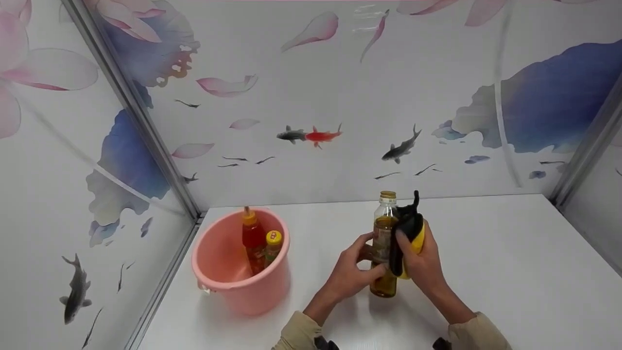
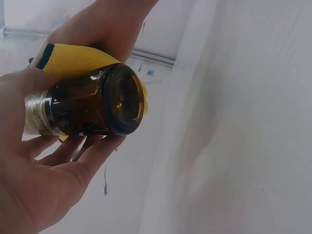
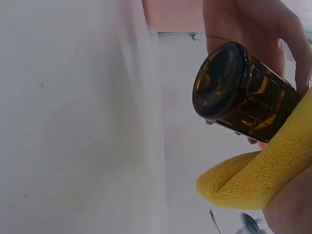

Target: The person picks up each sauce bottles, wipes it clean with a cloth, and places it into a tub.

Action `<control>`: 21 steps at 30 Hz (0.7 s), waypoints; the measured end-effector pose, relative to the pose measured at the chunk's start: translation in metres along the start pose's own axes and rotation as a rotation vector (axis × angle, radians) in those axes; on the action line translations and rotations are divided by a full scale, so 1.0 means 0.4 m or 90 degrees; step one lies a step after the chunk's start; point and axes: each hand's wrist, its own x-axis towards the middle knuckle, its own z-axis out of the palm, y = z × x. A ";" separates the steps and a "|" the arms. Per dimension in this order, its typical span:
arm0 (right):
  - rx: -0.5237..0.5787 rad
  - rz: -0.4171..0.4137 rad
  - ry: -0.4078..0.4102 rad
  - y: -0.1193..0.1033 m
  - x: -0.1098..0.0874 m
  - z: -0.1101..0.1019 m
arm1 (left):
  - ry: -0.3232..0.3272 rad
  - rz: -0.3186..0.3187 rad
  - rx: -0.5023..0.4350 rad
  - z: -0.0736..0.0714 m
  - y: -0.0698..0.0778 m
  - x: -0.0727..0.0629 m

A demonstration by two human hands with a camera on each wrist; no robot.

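A glass bottle (image 1: 384, 287) with a gold cap and amber-brown liquid is held upright above the table in the head view. My left hand (image 1: 346, 273) grips it around the label from the left, fingers behind and thumb in front. On the other side, my right hand (image 1: 423, 262) holds a folded cloth (image 1: 407, 233), black on one face and fuzzy yellow on the other, against the bottle. The bottle's base (image 2: 127, 100) faces the left wrist camera. In the right wrist view, a yellow fold of the cloth (image 3: 243, 180) hangs beside the glass. Much of the label is covered.
A pink bucket (image 1: 252, 296) stands at the left on the white table (image 1: 510, 272). Inside it are a red bottle (image 1: 253, 238) with a yellow-orange top and a smaller yellow-capped bottle (image 1: 273, 245). Walls printed with fish and petals enclose the table's back and sides.
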 end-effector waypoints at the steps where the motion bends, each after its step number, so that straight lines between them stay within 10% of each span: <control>1: 0.001 0.000 0.002 -0.001 0.001 -0.004 | -0.009 0.001 0.002 0.001 0.000 0.000; 8: 0.005 0.006 0.005 -0.003 0.000 -0.009 | -0.009 0.006 -0.020 0.008 -0.004 -0.004; 21: 0.036 0.005 -0.048 0.019 -0.042 0.036 | 0.140 -0.016 -0.109 -0.004 0.019 0.007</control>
